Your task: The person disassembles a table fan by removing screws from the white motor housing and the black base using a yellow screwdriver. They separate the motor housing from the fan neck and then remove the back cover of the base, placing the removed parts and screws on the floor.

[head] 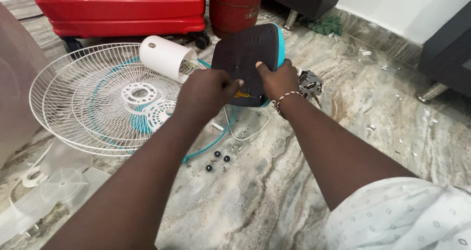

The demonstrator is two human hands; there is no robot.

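Fan base (248,58), dark underside up, teal rim along its right edge, tilted above the marble floor (294,191) between both hands. Looks like hollow moulded plastic: light, stiff, smooth and probably a little slippery, likely to crack if dropped on stone. Best taken by the rim, where thumb and fingers can wrap the edge, away from the vent slots.

Right hand (277,80) clamped on the lower right rim, thumb pressed flat on the dark face, beaded bracelet at the wrist. Left hand (208,90) closed around a small tool with a yellow handle (240,94), tip set against the lower part of the base; blade too small to make out.

Just below, white cord (245,132) looping across the floor, teal ring (216,139) curving beside it. Black screw caps (218,159) lying loose near the left forearm. Bare motor (310,84) just right of the right hand. To the left, white wire guard (98,98) flat on the floor, white motor cover (167,57) resting on its far edge. Clear fan blade (49,191) at lower left. Red suitcase (122,7) and red cylinder (234,4) behind.
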